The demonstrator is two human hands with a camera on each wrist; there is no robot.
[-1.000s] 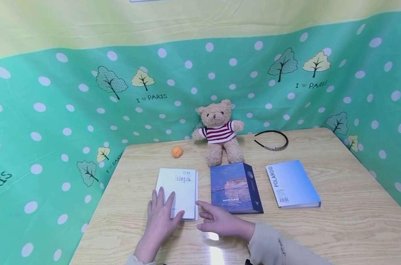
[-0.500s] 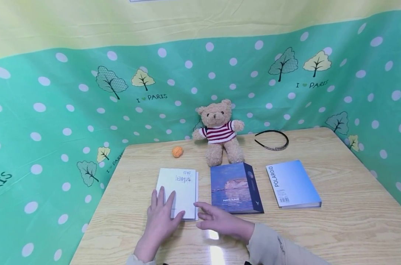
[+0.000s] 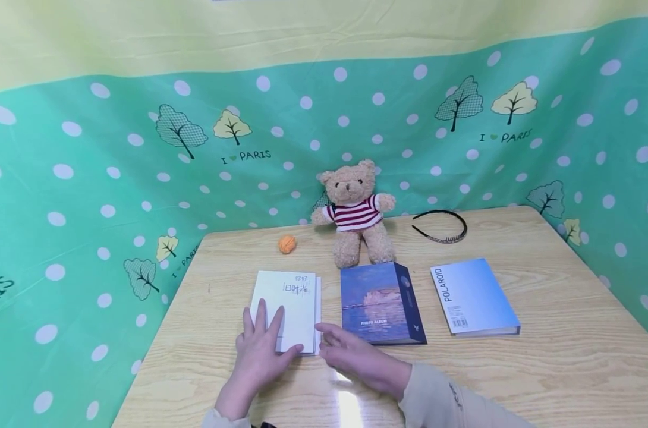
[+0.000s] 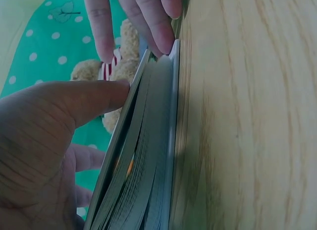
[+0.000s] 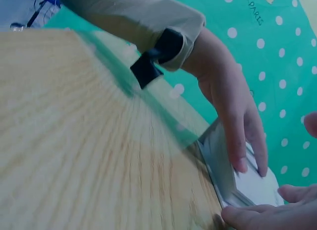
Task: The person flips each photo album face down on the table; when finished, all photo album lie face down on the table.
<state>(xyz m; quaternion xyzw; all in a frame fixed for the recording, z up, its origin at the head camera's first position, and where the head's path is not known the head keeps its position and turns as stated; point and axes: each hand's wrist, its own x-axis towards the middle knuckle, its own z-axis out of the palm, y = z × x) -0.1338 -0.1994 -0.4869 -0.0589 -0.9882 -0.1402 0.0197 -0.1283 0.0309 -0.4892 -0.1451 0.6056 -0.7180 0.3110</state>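
A white book (image 3: 299,318) with Chinese lettering on its front lies flat on the table, its pages fanned slightly between the covers in the left wrist view. My left hand (image 3: 262,353) rests on the lower left of the cover with fingers spread, the thumb along the bottom edge. At the book's right edge is my right hand (image 3: 358,359), fingers extended, fingertips right at the back cover's border. The right fingers (image 4: 158,29) reach the corner of the covers in the left wrist view. To the right lies a blue photo album (image 3: 369,303).
A light blue Polaroid album (image 3: 476,297) lies farther right. Behind stand a teddy bear (image 3: 356,208) in a striped shirt, a small orange ball (image 3: 287,244) and a black headband (image 3: 452,238). A green dotted curtain (image 3: 313,119) borders the wooden table (image 3: 565,333).
The right hand's fingers have drawn closer together and its thumb has come up to the book's right edge. My left hand stays on the cover, its thumb shifted slightly right.
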